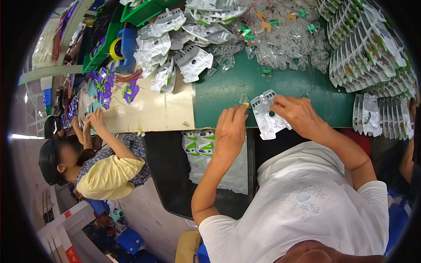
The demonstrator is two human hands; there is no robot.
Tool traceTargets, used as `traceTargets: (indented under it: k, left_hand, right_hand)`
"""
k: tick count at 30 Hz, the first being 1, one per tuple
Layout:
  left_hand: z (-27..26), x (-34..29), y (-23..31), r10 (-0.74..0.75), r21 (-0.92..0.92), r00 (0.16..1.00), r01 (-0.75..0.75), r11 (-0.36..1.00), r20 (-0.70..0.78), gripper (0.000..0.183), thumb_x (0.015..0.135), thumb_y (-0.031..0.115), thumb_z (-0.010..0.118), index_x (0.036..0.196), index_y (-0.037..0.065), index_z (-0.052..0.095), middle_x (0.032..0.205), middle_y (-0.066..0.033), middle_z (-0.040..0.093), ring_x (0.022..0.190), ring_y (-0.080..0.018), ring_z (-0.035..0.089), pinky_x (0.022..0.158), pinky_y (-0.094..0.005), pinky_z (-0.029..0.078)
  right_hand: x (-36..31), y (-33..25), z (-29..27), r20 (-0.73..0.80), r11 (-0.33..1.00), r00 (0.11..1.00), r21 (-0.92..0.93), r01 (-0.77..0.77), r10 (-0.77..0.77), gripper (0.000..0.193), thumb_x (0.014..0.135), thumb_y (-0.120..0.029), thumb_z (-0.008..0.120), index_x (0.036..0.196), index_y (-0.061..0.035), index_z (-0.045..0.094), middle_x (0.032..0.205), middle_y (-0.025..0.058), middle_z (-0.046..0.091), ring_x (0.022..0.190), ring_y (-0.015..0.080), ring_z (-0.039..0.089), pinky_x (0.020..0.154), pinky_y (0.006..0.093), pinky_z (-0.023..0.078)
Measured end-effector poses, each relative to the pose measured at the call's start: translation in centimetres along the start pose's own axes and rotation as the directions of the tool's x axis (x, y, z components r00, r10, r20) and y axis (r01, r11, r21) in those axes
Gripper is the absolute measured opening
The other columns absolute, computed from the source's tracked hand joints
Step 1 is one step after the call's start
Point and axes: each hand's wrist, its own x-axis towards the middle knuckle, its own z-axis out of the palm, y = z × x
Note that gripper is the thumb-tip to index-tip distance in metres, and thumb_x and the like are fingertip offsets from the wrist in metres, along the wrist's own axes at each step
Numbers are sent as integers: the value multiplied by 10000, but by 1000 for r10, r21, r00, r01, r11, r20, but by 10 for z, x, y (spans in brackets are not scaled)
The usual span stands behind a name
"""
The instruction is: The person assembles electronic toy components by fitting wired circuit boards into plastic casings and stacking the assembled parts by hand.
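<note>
My right hand (301, 115) grips the right edge of a white plastic housing (265, 117). Its inner side faces up, with slots at the far end and a round hole in the middle. To its left, my left hand (230, 127) has its fingertips pinched at a small clear plastic piece (244, 100) with a yellow spot on it. Both hands are over the front edge of the green work surface (219, 103). A small green part (305, 95) shows partly behind my right hand.
Beyond my hands lie a heap of clear plastic pieces (280, 48) and green circuit boards (266, 71). White housings (193, 63) are piled at the far left, more stacked (366, 57) at right. Below the edge is a black bin (171, 175). A co-worker (109, 171) works at left.
</note>
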Motion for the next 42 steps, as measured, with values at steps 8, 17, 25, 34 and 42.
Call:
traceTargets:
  k: [8,17,25,34,42]
  left_hand:
    - [21,8,12,164,-90,981,-174,981,-101,226,783,-64,667,1008,-59,648,1032,-148,637,937,-311,640,806,-392,520]
    - [33,9,18,221,79,974,-217,973,-57,240,791,-6,674,1030,-31,672,1043,-113,649,1009,-276,640,844,-388,503]
    - [56,1,16,32,-227,964,-94,969,-265,373,768,-50,732,1130,-15,648,936,-96,715,889,-272,656,784,-370,507]
    - [61,1,15,-36,-369,970,-57,927,-240,605,798,-76,687,1365,-10,485,1040,-96,706,874,-289,618,789,-391,485]
    - [47,13,14,127,-285,992,-128,950,-23,706,822,-82,635,1468,38,377,1115,-57,691,925,-279,561,848,-398,413]
  right_hand:
    - [2,10,2,-19,994,996,-61,87,-88,163,748,-15,635,908,-41,621,891,57,565,737,245,626,573,384,506]
    - [-1,18,10,-101,990,992,108,86,-75,191,771,-8,638,952,-36,584,823,77,587,712,262,641,553,386,492]
    - [3,25,12,-124,979,991,203,-22,48,112,841,-75,646,906,-33,564,855,94,561,717,292,627,562,411,478]
    - [-15,22,-8,-30,991,995,98,-87,91,182,796,-136,704,946,-36,679,925,85,585,790,271,624,644,405,495]
    - [-14,16,-21,-33,993,996,90,-81,85,119,820,-115,656,869,-8,679,906,118,609,746,295,635,648,407,518]
